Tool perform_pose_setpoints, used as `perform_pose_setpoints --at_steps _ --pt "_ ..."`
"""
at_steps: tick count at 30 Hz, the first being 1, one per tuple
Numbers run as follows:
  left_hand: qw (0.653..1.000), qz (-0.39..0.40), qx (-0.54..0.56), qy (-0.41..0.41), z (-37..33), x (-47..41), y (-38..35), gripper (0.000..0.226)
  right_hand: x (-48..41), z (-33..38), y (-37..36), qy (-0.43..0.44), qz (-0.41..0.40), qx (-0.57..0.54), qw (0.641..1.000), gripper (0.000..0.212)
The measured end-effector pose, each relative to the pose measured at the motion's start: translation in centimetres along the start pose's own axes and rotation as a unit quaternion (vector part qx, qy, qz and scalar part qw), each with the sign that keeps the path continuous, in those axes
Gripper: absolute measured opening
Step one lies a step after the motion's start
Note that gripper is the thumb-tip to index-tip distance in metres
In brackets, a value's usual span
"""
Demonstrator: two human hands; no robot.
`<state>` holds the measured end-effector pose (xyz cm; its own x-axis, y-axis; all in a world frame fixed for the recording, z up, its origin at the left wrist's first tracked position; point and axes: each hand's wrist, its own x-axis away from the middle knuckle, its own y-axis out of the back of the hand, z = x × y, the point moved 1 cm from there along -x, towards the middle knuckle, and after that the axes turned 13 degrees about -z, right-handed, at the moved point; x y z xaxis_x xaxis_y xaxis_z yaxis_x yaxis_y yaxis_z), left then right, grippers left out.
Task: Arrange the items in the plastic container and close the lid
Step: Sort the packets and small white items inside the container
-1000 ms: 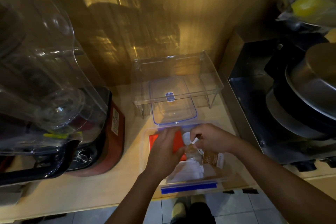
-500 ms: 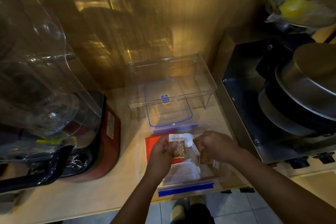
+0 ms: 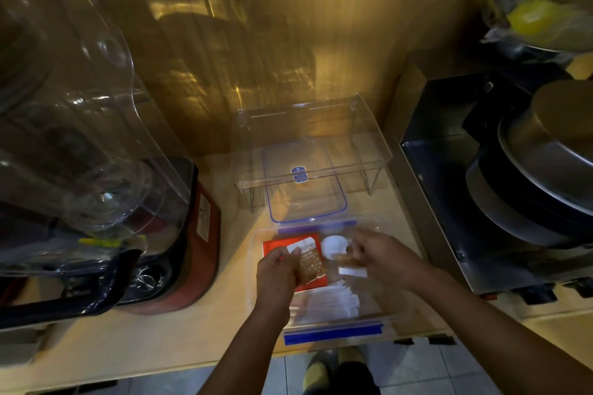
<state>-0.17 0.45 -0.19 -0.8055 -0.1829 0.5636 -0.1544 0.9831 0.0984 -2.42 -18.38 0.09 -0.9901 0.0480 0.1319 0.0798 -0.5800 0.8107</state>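
Observation:
A clear plastic container (image 3: 333, 332) with blue clips stands at the counter's front edge. Inside it lie a red packet (image 3: 276, 244), a small white cup (image 3: 333, 245) and a row of white sachets (image 3: 327, 301). My left hand (image 3: 277, 277) is over the container's left side, shut on a brown sachet with a white top (image 3: 309, 261). My right hand (image 3: 382, 255) is over the right side, shut on another brown sachet (image 3: 348, 263), which is blurred. The container's clear lid (image 3: 305, 183) with a blue rim lies just behind it.
A clear acrylic stand (image 3: 314, 135) straddles the lid at the back. A large blender with a red base (image 3: 189, 234) fills the left. A steel box with stacked pans (image 3: 529, 176) stands on the right. The counter edge and tiled floor (image 3: 417, 372) lie below.
Both hands rose from the container's contents, each lifting a brown sachet. The left hand's sachet now sits over the red packet, and the hands have drawn apart.

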Motion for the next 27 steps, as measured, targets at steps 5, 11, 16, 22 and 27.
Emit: perform_pose_setpoints --at_steps 5,11,16,22,27 --pt "0.999 -0.013 0.038 0.023 -0.4 0.4 -1.1 0.014 -0.2 1.5 2.1 -0.200 -0.087 -0.483 0.848 0.019" --pt "0.994 0.015 0.096 0.046 -1.0 1.0 -2.7 0.009 0.5 2.3 -0.1 -0.303 -0.099 -0.653 0.687 0.016" --pt "0.985 0.038 0.139 0.095 -1.0 0.9 -2.8 0.017 1.1 2.6 -1.9 -0.316 -0.107 -0.608 0.721 0.013" --pt "0.997 -0.026 0.075 0.026 -0.3 0.9 -2.3 0.006 1.7 3.0 -2.5 -0.340 -0.093 -0.516 0.781 0.009" --pt "0.997 -0.004 -0.025 -0.076 -0.3 0.8 -1.6 0.016 1.3 2.5 -0.7 -0.235 -0.179 -0.421 0.857 0.023"
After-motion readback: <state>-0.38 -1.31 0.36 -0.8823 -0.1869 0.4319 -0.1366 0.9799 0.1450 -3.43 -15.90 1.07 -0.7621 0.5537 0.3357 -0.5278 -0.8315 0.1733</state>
